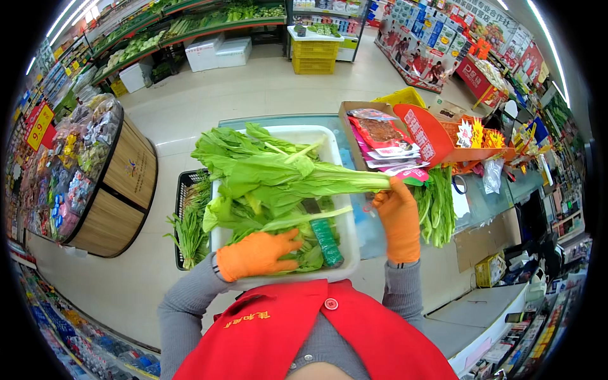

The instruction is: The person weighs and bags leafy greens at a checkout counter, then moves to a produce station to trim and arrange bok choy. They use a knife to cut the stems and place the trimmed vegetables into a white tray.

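My right hand (pixel 398 218), in an orange glove, grips the stem end of a bunch of leafy greens (pixel 304 175) whose leaves spread left over a white plastic basin (pixel 349 228). My left hand (pixel 259 254), gloved in orange too, rests with fingers apart on loose leaves at the basin's near left side; whether it pinches a leaf cannot be told. Between the hands a knife lies on the leaves, its handle (pixel 327 242) wrapped in green and its dark blade partly covered. A loose pale stalk (pixel 308 218) crosses over it.
Left of the basin stands a black crate (pixel 183 190) of thin greens. Right, on the glass counter (pixel 370 237), are a cardboard box (pixel 351 137) of packaged food, an orange basket (pixel 479 153) with price signs, and more long greens (pixel 434 206). A round wooden display bin (pixel 128 185) stands farther left.
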`<state>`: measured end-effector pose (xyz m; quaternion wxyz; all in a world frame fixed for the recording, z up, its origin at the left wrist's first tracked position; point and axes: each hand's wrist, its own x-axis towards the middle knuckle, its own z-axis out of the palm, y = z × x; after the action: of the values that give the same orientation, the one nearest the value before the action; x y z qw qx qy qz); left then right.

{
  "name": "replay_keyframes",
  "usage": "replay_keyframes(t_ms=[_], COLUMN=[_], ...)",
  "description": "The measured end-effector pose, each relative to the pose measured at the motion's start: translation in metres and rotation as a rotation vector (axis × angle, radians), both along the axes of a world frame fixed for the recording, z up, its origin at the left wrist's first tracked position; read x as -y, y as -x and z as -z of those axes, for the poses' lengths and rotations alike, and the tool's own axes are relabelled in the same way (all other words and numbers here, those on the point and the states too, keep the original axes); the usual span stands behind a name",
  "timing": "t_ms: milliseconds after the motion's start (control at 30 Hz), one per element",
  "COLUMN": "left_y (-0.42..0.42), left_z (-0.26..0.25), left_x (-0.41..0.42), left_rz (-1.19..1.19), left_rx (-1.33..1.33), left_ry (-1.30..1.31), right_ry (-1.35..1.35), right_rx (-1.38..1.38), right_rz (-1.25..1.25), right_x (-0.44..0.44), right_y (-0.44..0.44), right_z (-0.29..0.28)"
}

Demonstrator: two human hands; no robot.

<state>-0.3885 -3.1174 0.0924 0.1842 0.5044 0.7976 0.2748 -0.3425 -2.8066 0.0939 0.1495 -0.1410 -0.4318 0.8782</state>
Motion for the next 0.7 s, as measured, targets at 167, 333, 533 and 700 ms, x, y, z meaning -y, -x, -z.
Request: replay_keyframes(t_ms=[167,333,533,700], left_y=[0.012,0.014,0.022,0.015], left_z=[0.003,-0.037,-0.005,-0.015], left_x=[0.015,-0.018,-0.025,0.015], left_rz=[0.081,-0.102,0.086,0.013], left_rx=[0.189,0.063,-0.318,0.087], left_ry=[0.081,-0.123,0.154,0.208], right_ry=[0.053,-0.044,-0.331,-0.517], right_rx=[-0.064,-0.154,-0.181,-0.143], right_rz=[0.037,0.039,0.092,0.191], right_x=[-0.025,-0.03,-0.067,-0.098], right_y=[-0.018,-0.041,-0.081,-0.133], right_z=[0.008,-0.01,-0.009,-0.005])
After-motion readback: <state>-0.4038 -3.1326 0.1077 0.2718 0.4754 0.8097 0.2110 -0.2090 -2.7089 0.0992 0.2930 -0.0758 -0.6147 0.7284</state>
